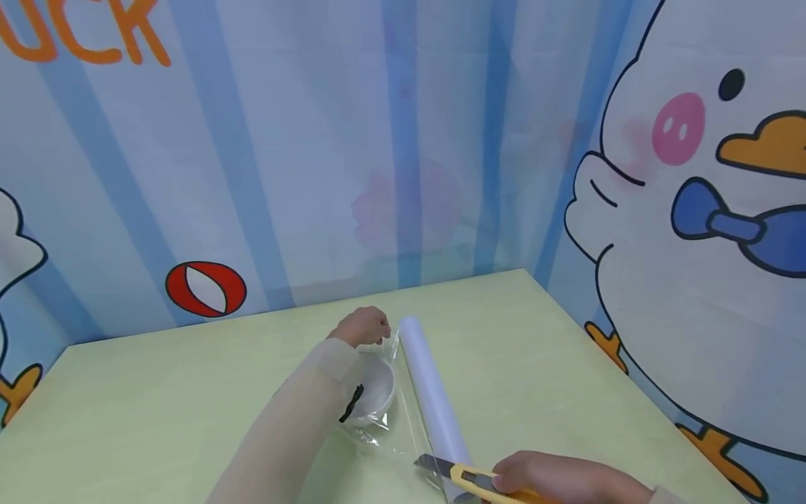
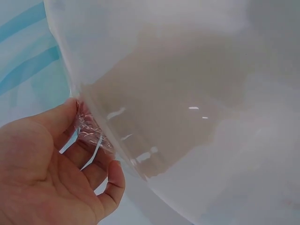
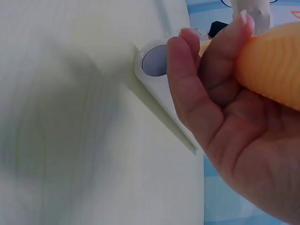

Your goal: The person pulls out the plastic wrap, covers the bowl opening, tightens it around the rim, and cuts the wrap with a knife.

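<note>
My left hand (image 1: 363,326) pinches the edge of clear cling film (image 2: 91,129) between thumb and fingers, near the far end of the roll. The film runs from the long cling film roll (image 1: 433,395) toward a white bowl (image 1: 380,388), partly hidden by my left sleeve. In my right hand (image 1: 567,479) I grip a yellow utility knife (image 1: 469,477), its dark blade out and pointing left at the near end of the roll. In the right wrist view, the knife's handle (image 3: 274,63) crosses my fingers and the roll's hollow end (image 3: 154,61) shows behind them.
The pale yellow table (image 1: 189,399) stretches to both sides of the bowl and roll. Blue striped curtains (image 1: 315,140) stand along its back edge and right side. A dark strip (image 1: 352,404) shows beside my left sleeve, over the bowl.
</note>
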`<move>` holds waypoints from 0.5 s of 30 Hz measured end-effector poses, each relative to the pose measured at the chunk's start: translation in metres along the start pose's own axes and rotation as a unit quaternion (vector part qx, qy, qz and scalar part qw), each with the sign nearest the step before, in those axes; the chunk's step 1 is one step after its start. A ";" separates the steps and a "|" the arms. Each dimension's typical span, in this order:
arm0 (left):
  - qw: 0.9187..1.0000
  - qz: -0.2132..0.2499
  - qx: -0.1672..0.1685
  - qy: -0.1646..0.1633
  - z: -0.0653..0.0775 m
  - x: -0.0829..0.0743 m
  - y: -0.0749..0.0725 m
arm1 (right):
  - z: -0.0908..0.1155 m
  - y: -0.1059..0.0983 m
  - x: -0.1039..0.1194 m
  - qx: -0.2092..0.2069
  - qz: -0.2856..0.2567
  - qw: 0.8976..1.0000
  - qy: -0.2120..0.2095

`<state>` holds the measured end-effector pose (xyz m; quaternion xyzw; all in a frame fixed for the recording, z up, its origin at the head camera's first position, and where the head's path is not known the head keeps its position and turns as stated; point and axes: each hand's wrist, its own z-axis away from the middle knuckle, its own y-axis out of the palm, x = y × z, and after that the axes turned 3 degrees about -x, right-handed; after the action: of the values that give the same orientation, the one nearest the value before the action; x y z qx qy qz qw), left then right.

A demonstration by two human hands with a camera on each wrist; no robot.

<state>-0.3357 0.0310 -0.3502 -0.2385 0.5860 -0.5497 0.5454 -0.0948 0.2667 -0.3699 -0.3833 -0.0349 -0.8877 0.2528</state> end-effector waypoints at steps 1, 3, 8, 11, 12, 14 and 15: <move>1.000 0.002 -0.001 0.002 0.000 0.001 0.000 | 0.003 -0.001 -0.003 0.016 -0.007 1.000 -0.001; 1.000 0.006 -0.002 0.005 -0.001 0.001 0.001 | 0.006 -0.004 -0.011 0.057 0.115 0.988 -0.087; 1.000 0.018 0.008 0.007 -0.001 0.003 0.002 | 0.005 0.001 -0.043 0.001 0.212 0.950 -0.229; 1.000 0.013 0.022 0.008 -0.003 0.003 0.002 | 0.002 0.012 -0.068 -0.026 -0.017 0.977 -0.211; 1.000 0.010 0.025 0.010 -0.004 0.003 0.002 | 0.000 0.015 -0.075 -0.037 -0.054 0.974 -0.218; 1.000 0.002 0.027 0.014 -0.005 0.004 0.001 | -0.003 0.020 -0.080 -0.075 -0.074 0.973 -0.207; 0.999 -0.004 0.028 0.017 -0.005 0.005 0.000 | -0.003 0.021 -0.079 -0.096 -0.066 0.975 -0.191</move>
<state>-0.3415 0.0280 -0.3530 -0.2164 0.5788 -0.5718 0.5397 -0.0413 0.2813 -0.4298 -0.5651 -0.0219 -0.8120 0.1447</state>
